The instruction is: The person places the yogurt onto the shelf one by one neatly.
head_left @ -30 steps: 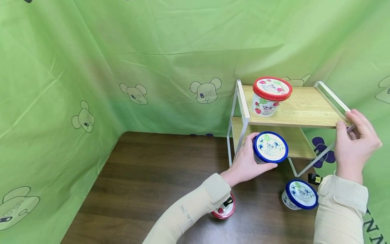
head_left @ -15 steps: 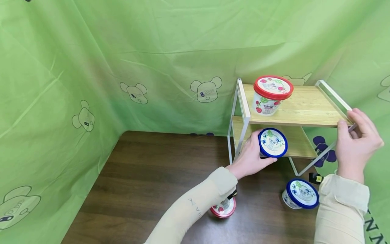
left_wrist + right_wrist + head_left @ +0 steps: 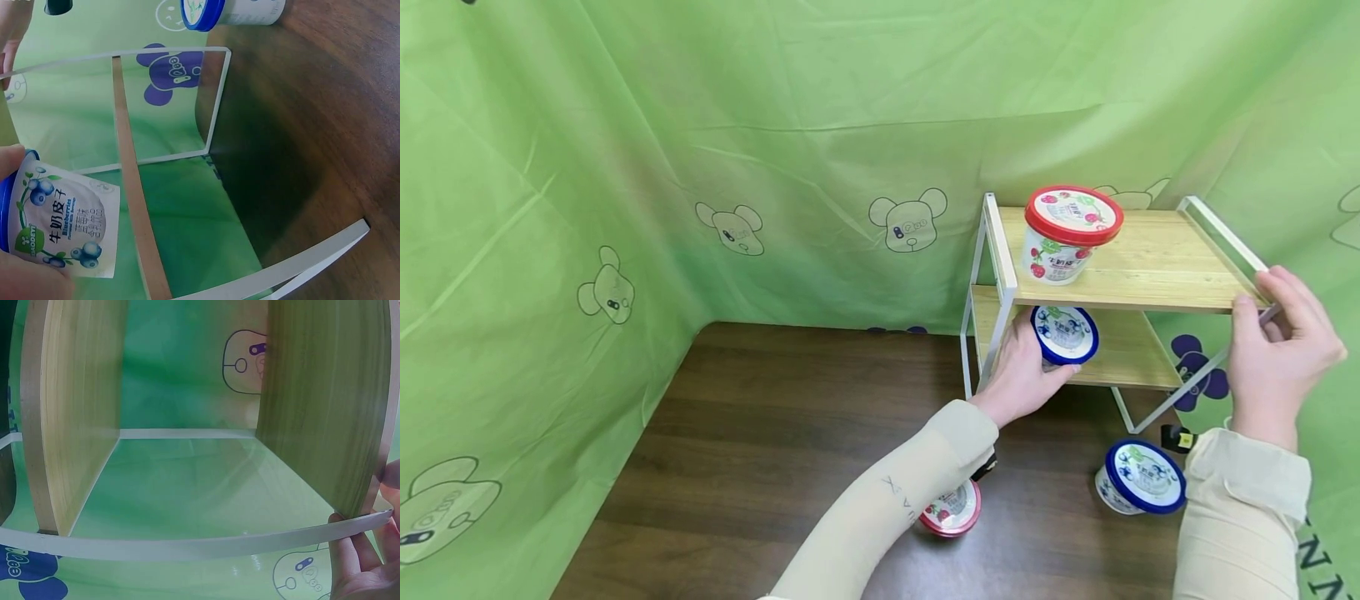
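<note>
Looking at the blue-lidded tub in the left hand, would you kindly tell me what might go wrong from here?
The blue-lidded tub in the left hand might catch on the lower shelf, whose edge appears close to its base. A bump could also jolt the rack and shift the red-lidded tub on the upper shelf, though the right hand grips the rack's corner.

The head view is bright and evenly lit; the left wrist view is dimmer, dark shadow covering part of the desk (image 3: 331, 81). Distortion bows the shelf frame (image 3: 187, 549) in the right wrist view.
</note>
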